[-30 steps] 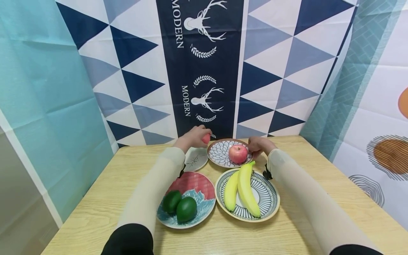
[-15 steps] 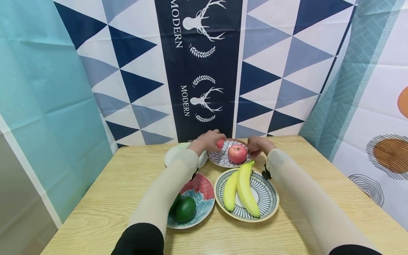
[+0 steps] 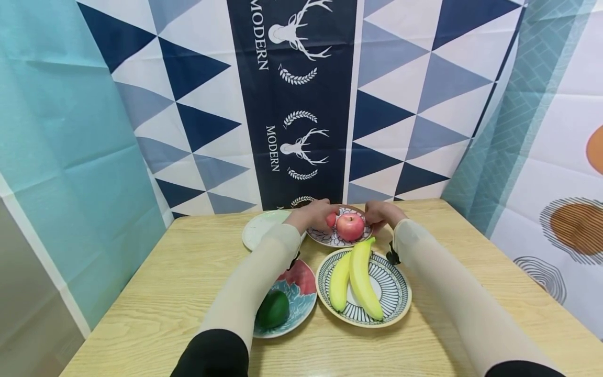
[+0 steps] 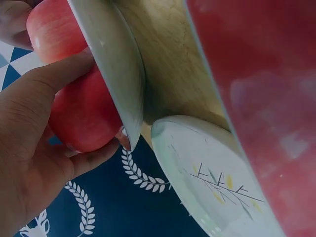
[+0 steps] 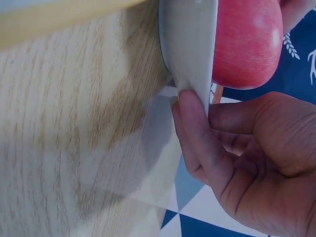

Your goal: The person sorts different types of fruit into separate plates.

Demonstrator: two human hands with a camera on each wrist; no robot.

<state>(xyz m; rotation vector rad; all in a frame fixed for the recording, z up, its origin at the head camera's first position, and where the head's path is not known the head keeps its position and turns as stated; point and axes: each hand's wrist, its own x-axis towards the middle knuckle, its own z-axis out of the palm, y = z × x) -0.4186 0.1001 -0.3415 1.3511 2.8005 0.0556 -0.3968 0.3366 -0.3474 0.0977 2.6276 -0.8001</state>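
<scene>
At the back of the table, a brown-rimmed plate with a petal pattern (image 3: 325, 239) bears a red apple (image 3: 350, 226). My left hand (image 3: 316, 215) is over the plate's left side, its thumb and fingers curled round a second red apple (image 4: 84, 113). That apple is beside the first one, within the rim; whether it rests on the plate cannot be made out. On the opposite side, my right hand (image 3: 382, 213) pinches the plate's rim between thumb and fingers, as the right wrist view shows.
Nearer stand a line-patterned plate (image 3: 395, 293) with two bananas (image 3: 361, 280) and a red-and-blue plate (image 3: 303, 303) with a dark green fruit (image 3: 273, 309), partly behind the left sleeve. A pale plate with a twig design (image 3: 256, 228) is at back left. A patterned cloth (image 3: 301, 104) hangs behind.
My left hand has carried its apple rightward from above the pale plate, and lowered it beside the other apple. My right hand has kept its grip on the plate rim.
</scene>
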